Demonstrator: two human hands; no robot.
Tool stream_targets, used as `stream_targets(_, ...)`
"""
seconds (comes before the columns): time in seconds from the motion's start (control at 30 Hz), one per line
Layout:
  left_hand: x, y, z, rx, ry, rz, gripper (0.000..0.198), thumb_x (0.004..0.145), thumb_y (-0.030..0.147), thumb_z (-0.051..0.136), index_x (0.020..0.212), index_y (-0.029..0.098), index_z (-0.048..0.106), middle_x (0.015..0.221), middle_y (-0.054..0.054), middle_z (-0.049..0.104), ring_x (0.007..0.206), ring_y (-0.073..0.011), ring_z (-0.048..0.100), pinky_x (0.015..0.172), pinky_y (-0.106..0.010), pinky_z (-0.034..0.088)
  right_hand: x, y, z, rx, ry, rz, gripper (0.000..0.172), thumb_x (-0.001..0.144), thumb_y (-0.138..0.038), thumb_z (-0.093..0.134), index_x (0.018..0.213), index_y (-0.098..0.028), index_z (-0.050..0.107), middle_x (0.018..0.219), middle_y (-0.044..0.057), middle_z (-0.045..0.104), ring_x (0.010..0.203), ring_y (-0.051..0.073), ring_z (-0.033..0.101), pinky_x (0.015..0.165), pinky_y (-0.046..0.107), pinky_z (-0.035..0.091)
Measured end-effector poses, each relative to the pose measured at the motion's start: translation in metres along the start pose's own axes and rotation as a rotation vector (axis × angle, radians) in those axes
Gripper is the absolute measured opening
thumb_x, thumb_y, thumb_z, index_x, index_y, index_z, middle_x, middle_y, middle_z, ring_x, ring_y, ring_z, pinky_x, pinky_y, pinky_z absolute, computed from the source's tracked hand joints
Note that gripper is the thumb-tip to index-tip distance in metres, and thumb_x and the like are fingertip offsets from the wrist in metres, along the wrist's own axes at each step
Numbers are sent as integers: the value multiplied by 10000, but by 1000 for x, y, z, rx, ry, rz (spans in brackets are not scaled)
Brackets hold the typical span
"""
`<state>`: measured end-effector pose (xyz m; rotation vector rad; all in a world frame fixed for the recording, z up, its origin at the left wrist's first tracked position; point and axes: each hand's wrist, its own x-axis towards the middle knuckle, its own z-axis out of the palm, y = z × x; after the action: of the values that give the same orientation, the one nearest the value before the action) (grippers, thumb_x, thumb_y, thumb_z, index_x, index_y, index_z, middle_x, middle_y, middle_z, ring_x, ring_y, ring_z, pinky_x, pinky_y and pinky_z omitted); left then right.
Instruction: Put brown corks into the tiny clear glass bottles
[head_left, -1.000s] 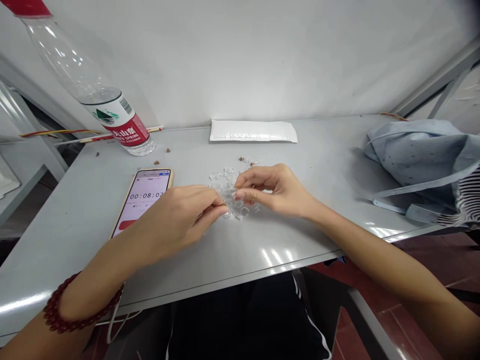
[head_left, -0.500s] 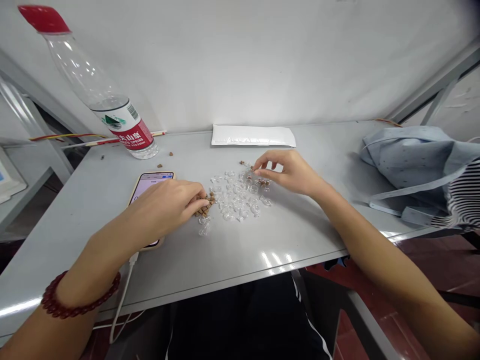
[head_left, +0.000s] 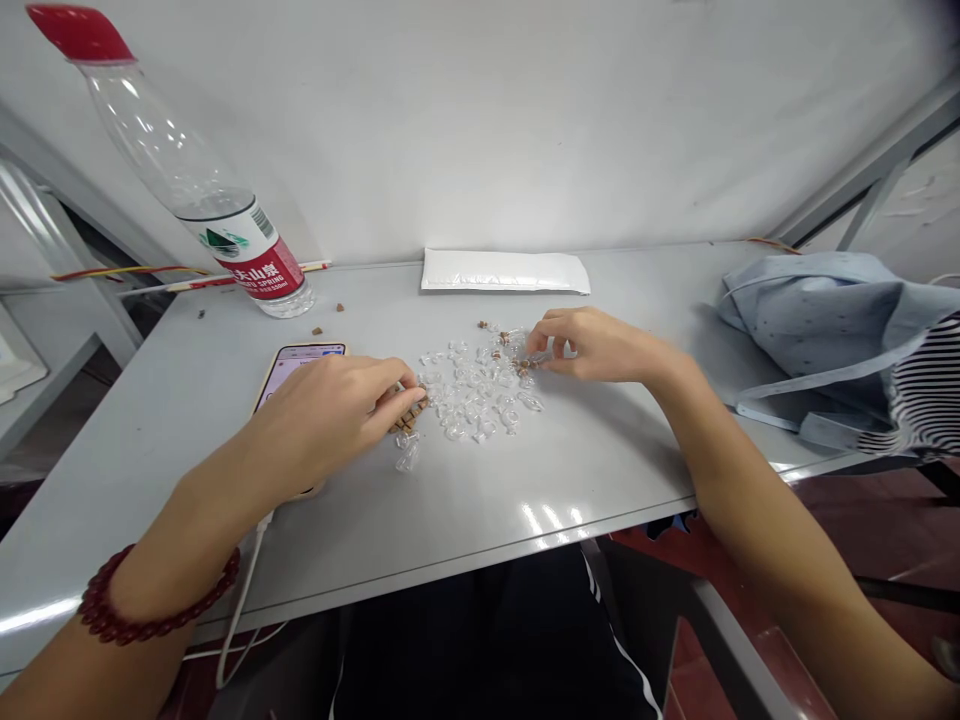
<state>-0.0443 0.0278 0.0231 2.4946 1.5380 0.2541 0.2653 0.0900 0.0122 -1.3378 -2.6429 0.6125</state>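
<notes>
Clear plastic pieces [head_left: 472,405] in a heap — left hand [head_left: 326,415] at nine o'clock, fingers [head_left: 397,392] bunched on brown bits [head_left: 411,412]; right hand [head_left: 592,345] at three, fingers [head_left: 541,345] together — any grip hidden.

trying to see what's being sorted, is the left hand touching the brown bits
Touching. The head view shows the left hand with its fingertips down on the brown bits.

Tabletop [head_left: 570,480] gives passage on the near side of the transparent plastic pieces [head_left: 472,405]; obstacles: water bottle [head_left: 247,250] far left, smartphone [head_left: 300,365] left, blue cloth bag [head_left: 825,340] right.
</notes>
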Motion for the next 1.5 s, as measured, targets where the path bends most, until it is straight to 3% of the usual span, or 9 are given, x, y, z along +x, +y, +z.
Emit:
stream_targets(0.2, -1, 4, 5, -10, 59, 72, 369, 962, 460, 424, 794, 230, 658, 623, 19, 670, 517, -152, 503, 628, -322, 357, 2, -6, -1, 67, 0, 93, 154, 744, -160, 586, 864, -157, 684, 828, 46, 684, 710, 152, 592, 630, 287, 426)
stream_targets(0.33, 0, 13, 7, -120, -30, 56, 376, 981, 465, 403, 848, 220, 655, 650, 12, 668, 564, -159, 547, 584, -298, 364, 1, -32, 9, 305, 196, -148, 127, 741, -134, 610, 854, -167, 657, 845, 28, 682, 685, 121, 560, 650, 274, 458)
stream_targets(0.43, 0, 25, 10, -226, -113, 49, 403, 998, 503, 352, 987, 216, 635, 628, 18, 635, 590, -174, 590, 561, -283, 386, 0, -54, 26, 340, 251, -364, 60, 814, -157, 608, 858, -184, 639, 834, 18, 646, 721, 123, 549, 671, 269, 468)
stream_targets(0.63, 1, 39, 16, -253, -78, 87, 364, 975, 384, 303, 684, 225, 454, 534, 28, 520, 465, -141, 475, 532, -295, 356, -2, -70, 51, 305, 340, -522, 59, 932, -236, 558, 936, -190, 595, 920, 45, 642, 766, 137, 569, 661, 274, 471)
stream_targets(0.83, -1, 25, 9, -146, 6, 58, 411, 978, 396, 356, 621, 222, 457, 501, 28, 481, 466, -135, 403, 508, -305, 303, 1, -56, 37, -33, 312, -365, 138, 927, -148, 472, 901, -142, 608, 907, 101, 634, 717, 157, 522, 651, 301, 417)
stream_targets(1.0, 0, -3, 6, -62, -76, -70, 413, 953, 493, 454, 647, 235, 554, 553, 4, 587, 514, -169, 519, 517, -317, 330, 3, -37, 21, 93, 166, -260, 104, 894, -190, 549, 926, -147, 639, 905, 62, 658, 734, 140, 555, 678, 283, 410)
stream_targets(1.17, 5, -16, 10, -65, -107, -108, 366, 899, 508, 529, 656, 237, 575, 574, 1, 609, 538, -180, 526, 527, -309, 329, 0, -24, 6, 78, 264, -87, 136, 884, -225, 552, 861, -148, 662, 854, 60, 666, 732, 144, 562, 669, 296, 408)
stream_targets(1.37, 6, -14, 4, -45, -138, -179, 365, 887, 544, 520, 719, 242, 634, 600, -7, 623, 603, -203, 551, 580, -319, 351, -5, -25, -2, 82, -21, 142, 201, 839, -347, 629, 900, -163, 682, 865, 66, 690, 731, 178, 604, 628, 316, 420)
stream_targets(1.5, 5, -11, -2, -32, -65, -197, 361, 898, 554, 495, 786, 250, 655, 681, -11, 673, 684, -226, 585, 630, -334, 381, -1, -26, 5, 64, -101, 140, 144, 805, -229, 622, 915, -155, 676, 846, 62, 691, 717, 175, 609, 624, 313, 432)
